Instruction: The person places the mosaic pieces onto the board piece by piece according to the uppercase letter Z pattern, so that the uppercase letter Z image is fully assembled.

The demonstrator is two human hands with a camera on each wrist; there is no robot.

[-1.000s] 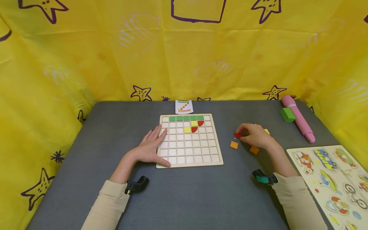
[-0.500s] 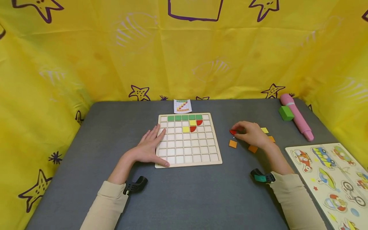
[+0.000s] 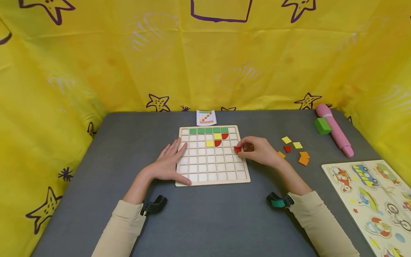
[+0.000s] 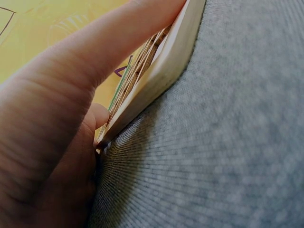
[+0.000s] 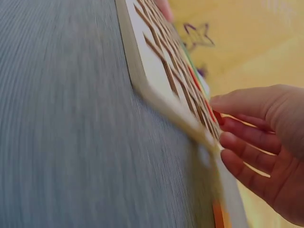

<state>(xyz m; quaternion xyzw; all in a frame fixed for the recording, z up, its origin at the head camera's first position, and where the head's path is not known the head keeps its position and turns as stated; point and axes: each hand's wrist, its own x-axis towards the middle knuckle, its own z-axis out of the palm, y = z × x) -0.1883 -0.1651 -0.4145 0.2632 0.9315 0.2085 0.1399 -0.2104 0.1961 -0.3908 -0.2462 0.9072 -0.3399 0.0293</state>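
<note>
A wooden grid board lies mid-table, with a row of green square tiles near its far edge and two yellow squares and two red quarter-circle tiles stepping down below. My left hand rests spread on the board's left edge, thumb at the near corner, as the left wrist view also shows. Between thumb and fingers my right hand pinches a red quarter-circle tile over the board's right edge. In the right wrist view that red tile is mostly hidden by the fingertips.
A small pattern card lies behind the board. Several loose tiles, among them a red one and a yellow one, lie to the right. Farther right are a green block, a pink marker-shaped object and a picture puzzle board.
My right hand has moved left from the loose tiles to the board's right edge, carrying the red quarter-circle tile. The left hand has stayed on the board.
</note>
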